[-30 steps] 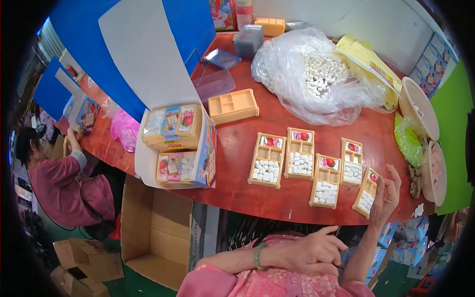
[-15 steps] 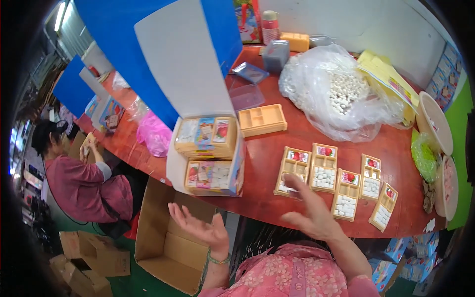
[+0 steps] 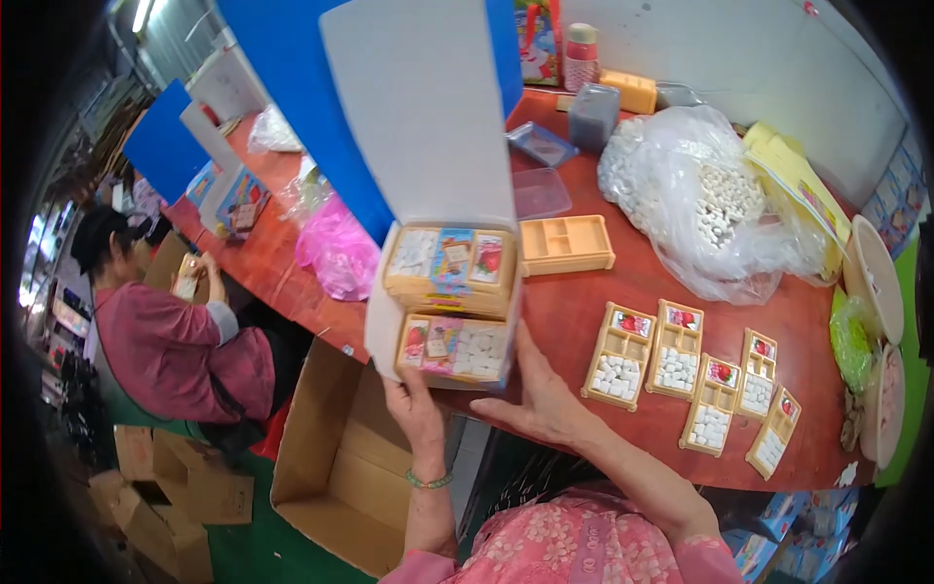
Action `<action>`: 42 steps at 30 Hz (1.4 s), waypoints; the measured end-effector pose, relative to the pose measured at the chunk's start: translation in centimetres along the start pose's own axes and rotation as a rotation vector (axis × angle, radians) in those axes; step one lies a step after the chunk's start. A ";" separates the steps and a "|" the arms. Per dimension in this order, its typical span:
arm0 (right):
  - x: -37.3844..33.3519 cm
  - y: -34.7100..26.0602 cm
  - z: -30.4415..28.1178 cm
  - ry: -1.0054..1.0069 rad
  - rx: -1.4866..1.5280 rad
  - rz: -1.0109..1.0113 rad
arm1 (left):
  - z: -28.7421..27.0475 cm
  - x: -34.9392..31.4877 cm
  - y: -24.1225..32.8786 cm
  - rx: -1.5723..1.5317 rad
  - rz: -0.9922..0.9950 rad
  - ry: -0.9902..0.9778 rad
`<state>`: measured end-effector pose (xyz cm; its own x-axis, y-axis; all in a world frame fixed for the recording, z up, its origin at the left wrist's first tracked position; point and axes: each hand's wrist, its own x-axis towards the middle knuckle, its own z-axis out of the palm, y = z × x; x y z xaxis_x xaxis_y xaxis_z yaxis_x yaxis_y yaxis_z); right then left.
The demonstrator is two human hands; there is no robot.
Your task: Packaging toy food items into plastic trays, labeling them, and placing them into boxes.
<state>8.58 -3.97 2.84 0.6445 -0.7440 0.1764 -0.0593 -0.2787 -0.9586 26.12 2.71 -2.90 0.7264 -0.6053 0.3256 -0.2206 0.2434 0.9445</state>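
A white cardboard display box [image 3: 380,326] with a tall raised lid flap stands at the table's front edge. Inside it are two stacks of packed trays, a rear stack [image 3: 449,265] and a front stack [image 3: 440,343], with strawberry pictures and white pieces on top. My left hand [image 3: 416,417] grips the box's front left corner, fingers curled at its edge. Along the right side of the box lies my right hand [image 3: 547,401], its fingers pressed to the wall and thumb apart. To the right, several small beige trays [image 3: 617,355] hold white pieces and strawberry cards.
An unfilled beige tray [image 3: 567,243] lies behind the box. Farther back sits a clear bag of white pieces [image 3: 725,204]. A pink bag [image 3: 336,248] lies left of the box, and an open carton [image 3: 341,477] stands below. A co-worker [image 3: 175,331] sits at far left.
Both hands, raised and spread apart before, have come onto the display box, the left at its front corner and the right at its side. The whole view has shifted slightly.
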 end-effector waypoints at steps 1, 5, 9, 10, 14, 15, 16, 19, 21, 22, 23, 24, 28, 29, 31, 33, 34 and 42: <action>0.1 0.6 0.6 0.028 -0.054 -0.021 | -0.3 0.2 -0.3 0.012 -0.018 0.031; 0.7 2.7 2.6 0.075 -0.196 -0.075 | -2.0 1.2 -1.4 0.077 -0.041 0.061; 1.1 2.4 2.9 -0.006 -0.226 -0.023 | -2.6 1.9 -1.8 0.086 -0.035 0.099; 1.1 2.4 2.7 0.003 -0.229 -0.021 | -2.4 1.9 -1.7 0.090 -0.044 0.118; 1.2 1.6 0.5 0.000 -0.301 -0.082 | -2.4 2.0 -2.1 0.029 -0.051 0.153; 2.2 0.0 -1.8 -0.216 -0.238 0.078 | -1.8 1.5 -1.0 0.070 0.003 0.171; 2.8 -0.8 -3.8 -0.430 -0.173 0.234 | -1.5 1.0 -0.7 0.069 0.002 0.171; 4.4 0.6 -8.3 -0.169 -0.374 -0.048 | -2.8 -1.7 -1.5 0.168 0.133 0.287; 6.2 1.3 -11.2 -0.001 -0.432 -0.042 | -4.2 -5.0 -2.0 0.340 0.150 0.225; 7.3 1.0 -12.7 0.060 -0.444 0.059 | -3.9 -6.6 -1.1 0.390 0.151 0.147; 8.5 1.4 -14.2 0.116 -0.458 0.084 | -3.6 -7.5 -0.7 0.414 0.269 -0.041; 9.8 1.9 -15.5 0.171 -0.471 0.108 | -3.2 -8.2 -0.1 0.435 0.387 -0.229; 16.2 4.5 -19.3 0.287 -0.620 0.137 | 1.0 -7.4 2.3 0.370 0.599 -0.510; 18.1 5.3 -19.9 0.346 -0.683 0.056 | 2.3 -6.7 2.8 0.303 0.618 -0.569; 21.7 7.6 -19.8 0.397 -0.738 -0.017 | 4.7 -5.5 2.9 0.316 0.599 -0.639; 24.9 9.0 -19.7 0.395 -0.757 -0.042 | 6.0 -5.0 2.5 0.314 0.566 -0.716; 26.2 9.1 -19.4 0.395 -0.751 -0.035 | 6.0 -5.0 2.4 0.319 0.560 -0.723; 32.7 12.5 -19.9 0.274 -0.993 0.217 | 6.5 -5.0 3.2 0.434 0.356 -0.689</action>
<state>13.72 -43.91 1.07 0.3587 -0.9146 0.1865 -0.8306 -0.4039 -0.3833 17.55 1.55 -1.23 0.0453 -0.9041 0.4249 -0.6881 0.2801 0.6694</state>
